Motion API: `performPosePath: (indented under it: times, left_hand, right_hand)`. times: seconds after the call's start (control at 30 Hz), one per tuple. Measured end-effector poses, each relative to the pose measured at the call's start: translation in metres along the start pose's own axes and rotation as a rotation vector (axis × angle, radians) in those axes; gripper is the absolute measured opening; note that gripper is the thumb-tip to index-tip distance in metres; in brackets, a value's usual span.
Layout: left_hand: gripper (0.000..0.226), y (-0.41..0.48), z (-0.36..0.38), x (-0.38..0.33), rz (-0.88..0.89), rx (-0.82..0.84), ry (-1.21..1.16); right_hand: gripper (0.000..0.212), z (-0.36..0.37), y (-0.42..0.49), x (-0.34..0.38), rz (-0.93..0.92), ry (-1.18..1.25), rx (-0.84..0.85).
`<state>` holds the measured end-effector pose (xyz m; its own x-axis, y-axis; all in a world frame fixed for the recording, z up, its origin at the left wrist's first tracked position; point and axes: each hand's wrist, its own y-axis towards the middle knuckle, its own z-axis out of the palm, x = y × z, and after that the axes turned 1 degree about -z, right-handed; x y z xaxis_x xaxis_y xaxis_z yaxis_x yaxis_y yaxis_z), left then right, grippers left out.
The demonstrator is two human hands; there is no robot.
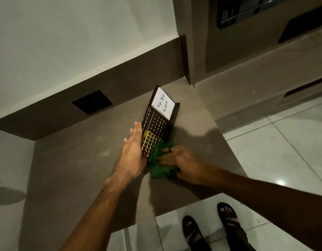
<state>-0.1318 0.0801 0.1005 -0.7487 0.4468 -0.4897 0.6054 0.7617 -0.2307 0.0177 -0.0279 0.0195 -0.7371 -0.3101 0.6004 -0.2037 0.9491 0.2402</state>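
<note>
On grey-brown stone counter (84, 160), dark brown rectangular calendar board (157, 122) sits near the wall, with a white "To Do List" card (163, 105) at its far end. Left hand (133, 151), fingers straight, rests against board's left edge. Right hand (182, 162) clutches crumpled green cloth (159, 160), bunched over board's near end.

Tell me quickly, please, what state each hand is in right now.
Left hand: open, flat against the dark rectangular calendar board.
Right hand: gripping the crumpled green cloth.
</note>
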Motion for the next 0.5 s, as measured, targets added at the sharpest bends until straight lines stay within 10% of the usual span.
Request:
performPosePath:
  times: [0.13,0.27,0.5]
  left_hand:
    - [0.107,-0.002,0.0,-0.003,-0.004,-0.013,0.014]
    - [0.106,-0.006,-0.003,-0.005,0.007,-0.007,0.046]
    - [0.084,0.004,0.028,-0.033,0.212,-0.188,0.32]
  right_hand:
    - [0.063,-0.01,-0.014,0.014,0.19,0.464,0.106]
    - [0.051,-0.041,-0.016,0.004,0.503,1.024,-0.155]
    - [0.037,-0.107,-0.018,-0.092,0.716,0.972,-0.793]
